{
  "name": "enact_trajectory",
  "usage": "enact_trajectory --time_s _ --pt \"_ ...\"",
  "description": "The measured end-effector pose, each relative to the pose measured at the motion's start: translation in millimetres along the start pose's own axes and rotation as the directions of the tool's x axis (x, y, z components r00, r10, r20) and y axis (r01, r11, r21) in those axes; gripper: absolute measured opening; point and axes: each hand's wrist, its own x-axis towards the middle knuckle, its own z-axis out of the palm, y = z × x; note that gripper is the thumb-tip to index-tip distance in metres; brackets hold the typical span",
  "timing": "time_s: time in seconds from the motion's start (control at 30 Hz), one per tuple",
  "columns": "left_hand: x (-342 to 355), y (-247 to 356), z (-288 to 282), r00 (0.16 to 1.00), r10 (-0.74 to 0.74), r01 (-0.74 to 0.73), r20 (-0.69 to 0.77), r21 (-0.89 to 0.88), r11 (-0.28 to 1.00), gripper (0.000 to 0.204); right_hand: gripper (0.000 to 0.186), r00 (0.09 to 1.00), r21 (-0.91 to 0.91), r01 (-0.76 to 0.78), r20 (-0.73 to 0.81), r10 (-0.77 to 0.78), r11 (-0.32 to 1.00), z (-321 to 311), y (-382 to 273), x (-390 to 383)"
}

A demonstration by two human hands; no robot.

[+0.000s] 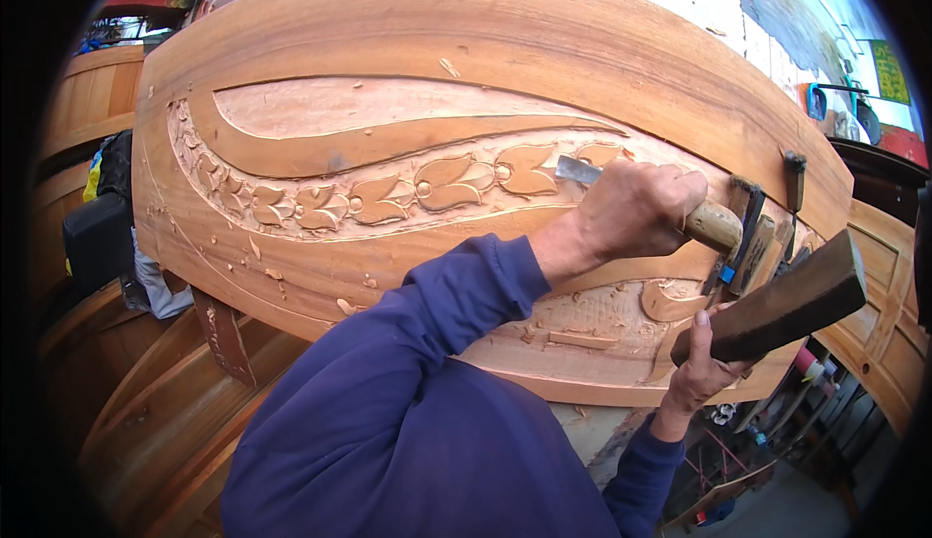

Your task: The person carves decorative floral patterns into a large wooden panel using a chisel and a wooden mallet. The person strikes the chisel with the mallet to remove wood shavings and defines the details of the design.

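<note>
Left hand (636,213) fisted around a chisel (680,210), blade tip on the leaf-chain relief of the carved wooden panel (466,33). Right hand (701,368) clamps a dark wooden mallet block (777,303), raised just off the chisel's butt. Looks like mid-carving, a strike set up; next move needs a square hit, blade held steady. Spare chisels (762,247) lie on the panel's right end.

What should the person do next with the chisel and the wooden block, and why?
Probably swing the wooden mallet block in the right hand onto the chisel's handle end. The left hand already holds the blade tip against the carved flower band on the panel, and the block hangs raised just short of the handle, so a tap looks like the natural next move.
</note>
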Motion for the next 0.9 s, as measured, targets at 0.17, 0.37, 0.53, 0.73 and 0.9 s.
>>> enact_trajectory --time_s 0.17,0.37,0.53,0.73,0.9 --pt "-5.7 -2.8 -10.4 1.0 -0.023 0.023 -0.006 -0.004 1.0 0.026 0.078 0.99 -0.078 0.113 0.093 -0.105 0.991 13.3 20.4 -4.6" --pt "-9.9 -3.8 -20.6 1.0 0.003 -0.004 -0.016 -0.06 0.998 0.024 0.044 0.986 0.08 0.158 0.034 -0.161 0.984 27.3 3.0 -8.1" --pt "-12.9 0.4 -44.0 0.998 0.055 -0.051 0.014 -0.186 0.981 0.026 0.041 0.988 0.089 0.151 0.013 -0.153 0.985 35.8 -21.5 -32.6" --pt "-23.7 -6.3 -51.8 0.984 0.131 -0.1 0.12 -0.234 0.967 0.027 0.049 0.988 -0.066 0.145 0.064 -0.141 0.987 23.2 5.0 -52.1" --pt "-26.2 -11.4 -56.7 0.966 0.196 -0.151 0.171 -0.243 0.958 0.026 0.046 0.966 -0.21 0.256 0.096 -0.241 0.944 30.6 11.6 -62.1"
